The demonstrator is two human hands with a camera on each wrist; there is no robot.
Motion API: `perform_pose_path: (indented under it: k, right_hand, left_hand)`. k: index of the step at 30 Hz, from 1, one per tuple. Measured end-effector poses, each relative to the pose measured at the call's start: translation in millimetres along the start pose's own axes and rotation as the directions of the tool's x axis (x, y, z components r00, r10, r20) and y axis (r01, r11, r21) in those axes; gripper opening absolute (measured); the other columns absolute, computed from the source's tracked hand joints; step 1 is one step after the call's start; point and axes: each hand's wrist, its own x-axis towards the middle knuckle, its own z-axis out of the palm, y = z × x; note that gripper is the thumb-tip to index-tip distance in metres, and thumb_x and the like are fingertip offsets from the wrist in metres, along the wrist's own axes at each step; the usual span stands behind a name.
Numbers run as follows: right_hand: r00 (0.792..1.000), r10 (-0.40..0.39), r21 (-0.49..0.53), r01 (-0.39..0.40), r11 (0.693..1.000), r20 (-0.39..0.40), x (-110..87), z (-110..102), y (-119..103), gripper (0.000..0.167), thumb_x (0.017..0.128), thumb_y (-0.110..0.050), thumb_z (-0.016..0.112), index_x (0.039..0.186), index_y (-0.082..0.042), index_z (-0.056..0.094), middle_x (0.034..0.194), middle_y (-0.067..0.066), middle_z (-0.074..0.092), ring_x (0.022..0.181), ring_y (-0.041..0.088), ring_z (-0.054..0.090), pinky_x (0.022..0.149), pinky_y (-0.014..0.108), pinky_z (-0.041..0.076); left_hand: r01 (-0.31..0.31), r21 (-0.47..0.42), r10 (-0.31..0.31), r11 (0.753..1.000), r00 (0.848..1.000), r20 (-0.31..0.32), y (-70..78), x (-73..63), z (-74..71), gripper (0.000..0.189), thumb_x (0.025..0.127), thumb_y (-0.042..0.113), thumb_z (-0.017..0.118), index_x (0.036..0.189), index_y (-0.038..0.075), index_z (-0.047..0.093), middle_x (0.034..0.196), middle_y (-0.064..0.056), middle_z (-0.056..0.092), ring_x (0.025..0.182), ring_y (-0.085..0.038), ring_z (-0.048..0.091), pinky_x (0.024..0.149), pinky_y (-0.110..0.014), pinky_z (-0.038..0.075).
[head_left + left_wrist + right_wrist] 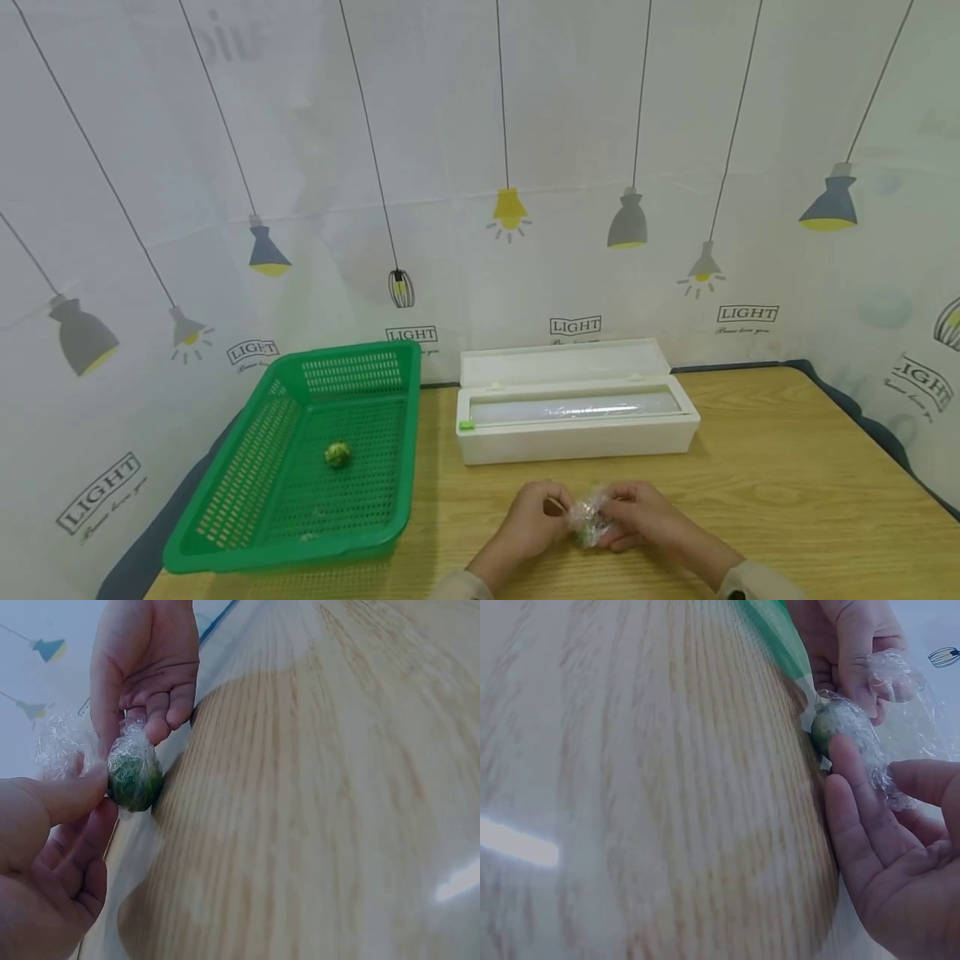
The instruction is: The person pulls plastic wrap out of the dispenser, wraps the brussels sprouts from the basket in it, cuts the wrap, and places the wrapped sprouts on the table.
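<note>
One green ball [136,786] in clear film [587,510], near side of bench [795,475], btwn L hand [528,522] & R hand [647,518], both pinching film. White box [577,446] beyond, lid [566,363] up; green basket [407,475] left w/ 2nd ball [337,454].

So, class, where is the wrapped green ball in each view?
Head: wrapped green ball, near the bottom, right of centre.
Left wrist: ball, left of centre, halfway down.
Right wrist: ball, right of centre, upper half.
Landmark in all three: the wooden table.
</note>
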Motion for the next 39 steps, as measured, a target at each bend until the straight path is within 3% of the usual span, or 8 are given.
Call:
perform_pose_path:
  k: [10,14,20,26,30,33,35,39]
  right_hand:
    - [0.998,0.017,-0.003,-0.017,1.0,-0.061,2.0,1.9,0.7,0.026,0.092,-0.013,0.048,0.1,0.011,0.056,0.08,0.01,0.065,0.064,0.019,0.065,0.059,0.03,0.053]
    - [0.998,0.012,-0.017,-0.013,1.0,-0.066,2.4,3.9,1.1,0.026,0.092,-0.012,0.047,0.099,0.012,0.055,0.077,0.01,0.065,0.063,0.016,0.064,0.059,0.029,0.053]
    - [0.991,0.024,-0.105,-0.038,0.994,-0.134,6.3,14.3,-1.6,0.021,0.091,-0.013,0.052,0.092,0.008,0.055,0.07,0.009,0.062,0.058,0.015,0.063,0.055,0.029,0.053]
    - [0.977,0.065,-0.141,-0.095,0.985,-0.202,9.7,18.6,-5.1,0.03,0.091,-0.026,0.055,0.087,0.004,0.057,0.063,0.009,0.061,0.052,0.014,0.061,0.049,0.029,0.052]
    - [0.949,0.058,-0.16,-0.112,0.981,-0.309,12.8,20.0,-3.7,0.028,0.085,-0.018,0.063,0.093,0.006,0.05,0.07,0.01,0.06,0.049,0.017,0.059,0.045,0.029,0.05]
    - [0.919,-0.025,-0.234,-0.074,0.969,-0.394,15.9,20.4,-2.0,0.033,0.077,-0.01,0.071,0.093,0.007,0.048,0.074,0.011,0.055,0.05,0.015,0.053,0.044,0.026,0.046]
    - [0.912,-0.116,-0.31,-0.013,0.951,-0.394,16.8,19.2,-1.9,0.032,0.073,-0.009,0.076,0.089,0.007,0.053,0.074,0.009,0.054,0.054,0.013,0.049,0.046,0.024,0.044]
    - [0.926,-0.291,-0.445,0.161,0.881,-0.241,14.9,14.5,-3.6,0.017,0.077,-0.01,0.073,0.084,0.004,0.067,0.075,0.008,0.064,0.062,0.009,0.049,0.053,0.021,0.043]
  left_hand:
    - [-0.009,-0.01,0.01,1.0,0.995,0.094,-3.8,-1.1,-6.3,0.015,0.07,-0.016,0.066,0.076,-0.003,0.066,0.079,0.006,0.056,0.076,-0.002,0.052,0.071,-0.02,0.047]
    - [0.029,0.01,-0.03,1.0,0.986,0.167,1.6,-3.0,-12.7,0.01,0.077,-0.002,0.065,0.084,0.003,0.072,0.087,0.009,0.057,0.084,-0.003,0.051,0.078,-0.022,0.045]
    - [0.089,0.073,-0.101,0.993,0.979,0.176,5.4,-3.3,-14.5,0.015,0.081,0.025,0.069,0.078,0.011,0.074,0.09,0.013,0.056,0.089,-0.005,0.048,0.08,-0.026,0.04]
    - [-0.031,0.154,0.0,0.988,0.98,0.197,4.4,-2.7,-9.4,0.012,0.069,0.022,0.081,0.075,0.016,0.073,0.086,0.015,0.054,0.084,-0.001,0.046,0.077,-0.022,0.038]
    - [-0.103,0.191,0.067,0.976,0.981,0.184,3.8,-2.2,-5.5,0.019,0.065,0.018,0.083,0.074,0.014,0.067,0.083,0.014,0.051,0.082,0.0,0.046,0.077,-0.019,0.039]
    - [-0.12,0.201,0.089,0.972,0.984,0.156,3.7,-2.1,-3.4,0.026,0.064,0.017,0.084,0.077,0.013,0.063,0.085,0.013,0.053,0.085,0.001,0.048,0.078,-0.019,0.042]
    - [-0.106,0.195,0.08,0.975,0.987,0.137,4.4,-2.6,-2.9,0.029,0.064,0.017,0.083,0.08,0.013,0.06,0.086,0.013,0.054,0.086,0.0,0.049,0.078,-0.02,0.043]
    - [-0.064,0.194,0.046,0.979,0.994,0.099,6.3,-2.8,-2.6,0.027,0.064,0.016,0.083,0.081,0.014,0.062,0.085,0.014,0.055,0.088,-0.001,0.05,0.083,-0.023,0.042]
